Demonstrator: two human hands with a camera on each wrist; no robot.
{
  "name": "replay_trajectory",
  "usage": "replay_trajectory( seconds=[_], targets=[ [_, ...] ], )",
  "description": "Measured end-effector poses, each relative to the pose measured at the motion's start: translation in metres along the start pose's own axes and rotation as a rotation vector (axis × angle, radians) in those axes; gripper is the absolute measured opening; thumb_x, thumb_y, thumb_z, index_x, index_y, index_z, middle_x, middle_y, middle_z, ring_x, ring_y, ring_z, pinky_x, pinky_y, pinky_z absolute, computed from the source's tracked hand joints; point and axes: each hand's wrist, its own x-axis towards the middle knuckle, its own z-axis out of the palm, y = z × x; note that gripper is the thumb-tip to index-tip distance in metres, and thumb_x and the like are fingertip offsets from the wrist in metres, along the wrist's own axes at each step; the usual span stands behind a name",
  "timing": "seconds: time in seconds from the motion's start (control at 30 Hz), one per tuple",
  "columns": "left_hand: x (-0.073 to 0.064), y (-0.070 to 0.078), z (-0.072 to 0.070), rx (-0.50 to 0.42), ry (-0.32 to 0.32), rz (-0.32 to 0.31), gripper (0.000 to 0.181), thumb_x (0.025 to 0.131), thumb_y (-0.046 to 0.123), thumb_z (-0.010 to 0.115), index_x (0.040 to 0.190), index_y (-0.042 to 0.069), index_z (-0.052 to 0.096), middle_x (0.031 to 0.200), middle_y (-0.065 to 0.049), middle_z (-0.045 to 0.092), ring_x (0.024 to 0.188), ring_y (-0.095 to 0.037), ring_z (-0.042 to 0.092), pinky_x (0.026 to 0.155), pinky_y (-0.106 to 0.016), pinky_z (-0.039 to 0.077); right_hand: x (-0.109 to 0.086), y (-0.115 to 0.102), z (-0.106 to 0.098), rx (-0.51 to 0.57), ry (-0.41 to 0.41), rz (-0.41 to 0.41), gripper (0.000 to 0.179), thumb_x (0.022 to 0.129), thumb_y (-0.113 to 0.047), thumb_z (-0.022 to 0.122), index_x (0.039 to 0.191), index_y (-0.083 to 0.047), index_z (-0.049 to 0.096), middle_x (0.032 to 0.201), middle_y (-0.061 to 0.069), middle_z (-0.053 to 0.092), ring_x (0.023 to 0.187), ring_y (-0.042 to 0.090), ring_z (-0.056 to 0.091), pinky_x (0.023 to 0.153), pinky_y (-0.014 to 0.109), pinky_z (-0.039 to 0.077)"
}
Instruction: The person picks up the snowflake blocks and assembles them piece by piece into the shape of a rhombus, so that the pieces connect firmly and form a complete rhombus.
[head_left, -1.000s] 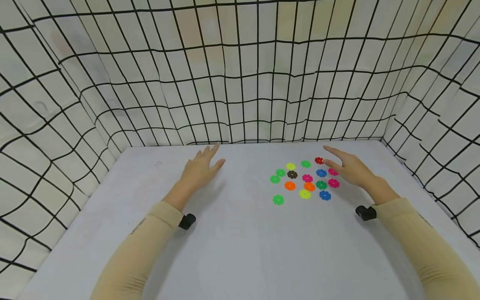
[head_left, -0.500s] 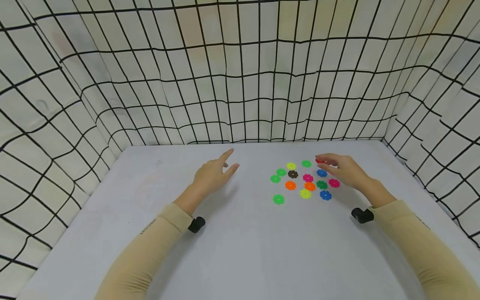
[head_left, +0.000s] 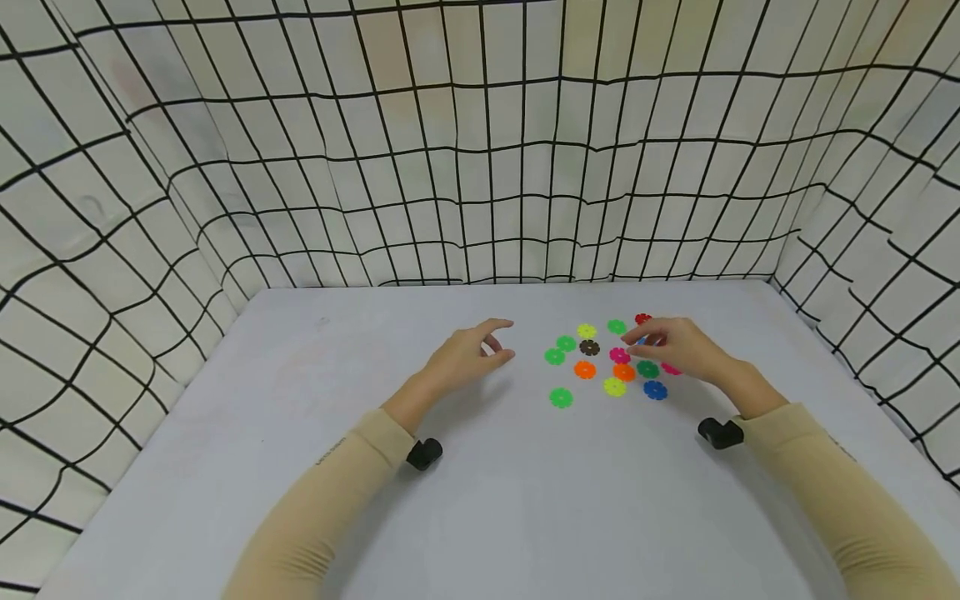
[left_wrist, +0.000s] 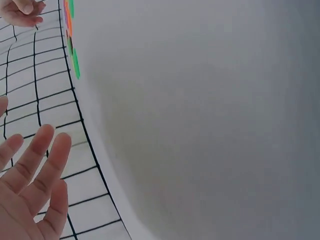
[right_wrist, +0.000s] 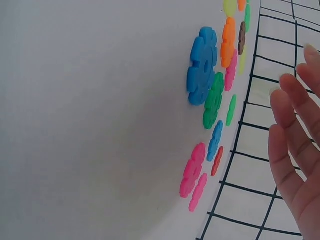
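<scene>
Several flat, notched plastic discs like snowflake building pieces lie spread on the white table right of the middle: a green disc [head_left: 561, 397], an orange disc [head_left: 585, 369], a brown disc [head_left: 589, 347], a blue disc [right_wrist: 202, 66], pink discs [right_wrist: 192, 170] and more. My right hand [head_left: 686, 346] hovers over the right part of this group, fingers loosely bent, covering some discs in the head view; nothing shows in its grasp. Left of the group, my left hand [head_left: 467, 358] is held above the table with fingers relaxed and apart, holding nothing.
A white table [head_left: 480, 500] spreads under both arms. Behind it and along both sides stands a white wall with black grid netting [head_left: 487, 200]. Black wrist cameras [head_left: 425, 454] sit at both cuffs of the tan sleeves [head_left: 330, 492].
My left hand has moved right, toward the discs, its fingers bending a little. My right hand has shifted slightly left and nearer, over the discs, with its fingers drawing in. The discs stay put.
</scene>
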Motion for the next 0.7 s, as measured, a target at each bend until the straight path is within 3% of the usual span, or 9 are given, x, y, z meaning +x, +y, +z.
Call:
replay_trajectory(
  seconds=[0.23, 0.47, 0.7],
  targets=[
    [0.001, 0.006, 0.013, -0.138, -0.08, -0.054, 0.059, 0.102, 0.033, 0.064, 0.156, 0.017, 0.043, 0.118, -0.008, 0.067, 0.09, -0.02, 0.066, 0.085, -0.041, 0.05, 0.001, -0.001, 0.006, 0.01, -0.074, 0.0, 0.02, 0.094, -0.012, 0.076, 0.112, -0.004, 0.077, 0.107, 0.006, 0.072, 0.092, 0.024, 0.058, 0.071, 0.028, 0.053],
    [0.012, 0.014, 0.022, -0.233, -0.153, -0.053, 0.051, 0.101, 0.029, 0.065, 0.148, 0.011, 0.053, 0.113, -0.009, 0.067, 0.083, -0.018, 0.069, 0.089, -0.041, 0.05, 0.004, -0.005, 0.006, -0.005, -0.135, -0.016, 0.021, 0.093, -0.011, 0.076, 0.113, -0.003, 0.076, 0.106, 0.007, 0.072, 0.089, 0.023, 0.057, 0.071, 0.027, 0.051],
    [0.023, 0.024, 0.034, -0.174, -0.282, -0.077, 0.046, 0.099, 0.023, 0.07, 0.142, 0.013, 0.06, 0.106, -0.005, 0.066, 0.076, -0.015, 0.063, 0.075, -0.03, 0.048, 0.009, -0.005, 0.007, 0.052, -0.241, 0.03, 0.022, 0.094, -0.016, 0.076, 0.113, -0.005, 0.076, 0.098, 0.001, 0.068, 0.087, 0.022, 0.057, 0.07, 0.031, 0.049]
  ],
)
